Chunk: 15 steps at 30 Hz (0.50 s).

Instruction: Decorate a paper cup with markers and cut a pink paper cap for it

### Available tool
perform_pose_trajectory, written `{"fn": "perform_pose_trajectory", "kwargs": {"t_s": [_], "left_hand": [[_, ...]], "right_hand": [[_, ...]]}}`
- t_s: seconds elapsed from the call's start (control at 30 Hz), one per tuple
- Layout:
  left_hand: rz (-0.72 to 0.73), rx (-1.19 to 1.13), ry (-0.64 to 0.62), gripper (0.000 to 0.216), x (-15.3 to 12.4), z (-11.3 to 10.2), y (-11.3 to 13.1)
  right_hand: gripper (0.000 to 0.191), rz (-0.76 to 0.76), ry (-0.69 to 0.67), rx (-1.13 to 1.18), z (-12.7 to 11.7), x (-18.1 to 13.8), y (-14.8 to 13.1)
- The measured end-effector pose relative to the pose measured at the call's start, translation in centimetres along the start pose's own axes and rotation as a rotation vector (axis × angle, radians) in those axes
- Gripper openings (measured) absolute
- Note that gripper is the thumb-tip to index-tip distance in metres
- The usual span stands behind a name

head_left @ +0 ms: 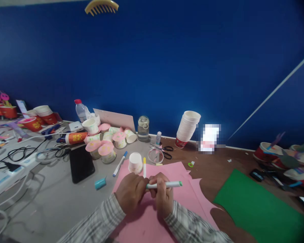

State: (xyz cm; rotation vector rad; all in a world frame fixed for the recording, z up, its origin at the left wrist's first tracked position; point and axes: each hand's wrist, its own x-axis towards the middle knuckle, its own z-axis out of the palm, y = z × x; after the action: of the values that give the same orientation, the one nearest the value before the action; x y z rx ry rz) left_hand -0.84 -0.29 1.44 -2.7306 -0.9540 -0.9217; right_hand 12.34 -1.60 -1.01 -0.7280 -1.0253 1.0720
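Right now both hands meet over the pink paper (152, 216), down at six o'clock in the head view. The right hand (163, 195) is curled around a white marker with a green end (167, 184), fingers wrapped tight on the barrel, which lies nearly level and pokes out toward three o'clock with its green tip free. The left hand (130, 192) is closed into a loose fist pressed against the marker's other end, fingers folded in; whether it pinches a cap I cannot tell, since the knuckles hide that end. Plaid sleeves run back from both wrists toward six o'clock.

Just at twelve o'clock from the hands, a yellow-tipped marker (144, 167) lies on the pink sheet, and beside it at eleven o'clock stands a small upturned paper cup (135, 163). A blue-capped pen (120, 164) lies slanted at the sheet's edge, and a teal cap (100, 183) rests on the grey table (53, 199) at nine o'clock from the hands. A black phone (81, 164) lies flat at ten o'clock. Behind it, a cluster of decorated cups with pink lids (106, 140). Scissors (164, 150) and a clear round lid (155, 156) sit at twelve o'clock, with a stack of white cups (188, 126) leaning at one o'clock. A green sheet (255, 206) lies at three o'clock.
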Motion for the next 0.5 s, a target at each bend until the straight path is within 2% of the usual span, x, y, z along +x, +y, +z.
{"fn": "perform_pose_trajectory", "kwargs": {"t_s": [0.1, 0.17, 0.23, 0.27, 0.3, 0.37, 0.43, 0.5], "left_hand": [[0.003, 0.020, -0.010, 0.013, 0.3, 0.2, -0.4], [0.013, 0.012, 0.024, 0.025, 0.5, 0.0, -1.0], [-0.044, -0.001, 0.173, 0.044, 0.7, -0.5, -1.7], [-0.116, -0.014, 0.275, 0.048, 0.7, -0.7, -2.2], [-0.227, -0.033, 0.374, 0.048, 0.6, -0.8, -2.6], [-0.385, -0.091, 0.428, 0.048, 0.5, -0.8, -3.5], [-0.485, -0.145, 0.392, 0.052, 0.4, -0.4, -4.4], [-0.522, -0.180, 0.310, 0.058, 0.2, 0.5, -5.2]], "right_hand": [[0.036, 0.047, 0.002, -0.017, 0.3, 1.1, -0.6], [0.037, 0.058, -0.008, -0.045, 0.4, 2.0, -1.1], [0.038, 0.003, 0.041, -0.115, 0.1, 2.9, -1.6], [0.037, -0.051, 0.091, -0.171, -0.2, 3.4, -1.8], [0.034, -0.113, 0.138, -0.250, -0.7, 3.9, -1.8], [0.028, -0.247, 0.174, -0.502, -2.0, 5.0, -1.5], [0.023, -0.371, 0.056, -0.865, -3.5, 5.9, -0.6], [0.025, -0.389, -0.082, -1.180, -4.8, 6.7, 0.6]]}}
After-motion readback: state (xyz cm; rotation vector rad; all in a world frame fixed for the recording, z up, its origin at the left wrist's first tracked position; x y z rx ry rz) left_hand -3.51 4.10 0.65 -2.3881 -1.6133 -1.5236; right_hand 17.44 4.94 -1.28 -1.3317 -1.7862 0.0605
